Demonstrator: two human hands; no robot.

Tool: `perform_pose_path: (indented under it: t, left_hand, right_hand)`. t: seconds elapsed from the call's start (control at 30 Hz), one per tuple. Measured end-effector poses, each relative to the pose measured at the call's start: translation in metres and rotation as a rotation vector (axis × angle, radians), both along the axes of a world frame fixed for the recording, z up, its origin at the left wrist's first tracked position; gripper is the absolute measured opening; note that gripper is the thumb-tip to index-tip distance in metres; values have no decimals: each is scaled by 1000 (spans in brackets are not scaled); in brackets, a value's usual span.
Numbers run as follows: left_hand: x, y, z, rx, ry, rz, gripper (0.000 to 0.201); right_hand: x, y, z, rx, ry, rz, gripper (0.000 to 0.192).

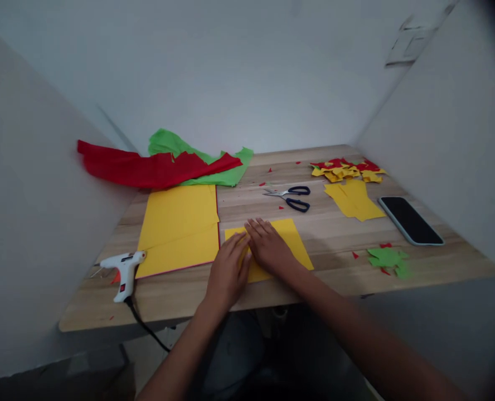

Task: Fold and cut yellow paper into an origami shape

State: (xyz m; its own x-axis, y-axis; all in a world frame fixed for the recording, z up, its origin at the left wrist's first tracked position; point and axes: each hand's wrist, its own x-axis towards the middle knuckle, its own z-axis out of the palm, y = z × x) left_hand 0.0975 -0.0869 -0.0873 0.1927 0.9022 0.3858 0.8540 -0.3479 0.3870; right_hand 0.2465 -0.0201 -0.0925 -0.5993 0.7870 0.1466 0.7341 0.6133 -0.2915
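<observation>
Both hands, left (229, 271) and right (268, 247), press flat and open on a yellow sheet (291, 236), uncut so far; scissors (291, 197) lie beyond them, cut scraps (348, 170) farther right.

Looks like a small craft corner boxed in by plain white walls, with a light wooden table (339, 278) pushed tight between them and a wall switch plate (408, 44) high on the right. Strewn with paper-craft gear: yellow card sheets (176, 228), crumpled red (147, 167) and green crepe paper (226, 175) at the back, a heap of coloured offcuts (348, 170), black-handled scissors (291, 197) and a corded white glue gun (124, 270). Points to a home or hobby setup rather than a workshop, with a phone (410, 220) lying face up near the right edge.
</observation>
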Motion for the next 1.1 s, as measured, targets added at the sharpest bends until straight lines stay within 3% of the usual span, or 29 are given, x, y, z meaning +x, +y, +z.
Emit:
perform_pose_path:
  t: [0.13,0.33,0.63,0.77,0.93,1.1]
  left_hand:
    - [1,35,-14,-124,191,-22,51]
    - [-7,31,-28,-145,287,50,59]
    - [-5,23,-5,-94,471,148,56]
    - [6,33,1,-97,457,76,45]
    - [9,51,0,-133,427,-73,42]
    - [2,65,0,-161,381,-101,45]
  right_hand:
    - [3,10,-7,-9,-14,12,54]
    - [16,12,-18,-21,-20,-31,64]
    - [78,17,-19,-17,-77,-221,63]
    - [69,17,-11,13,-80,-234,58]
    - [40,12,-2,68,-33,-84,50]
    - [48,11,2,109,-36,-88,42]
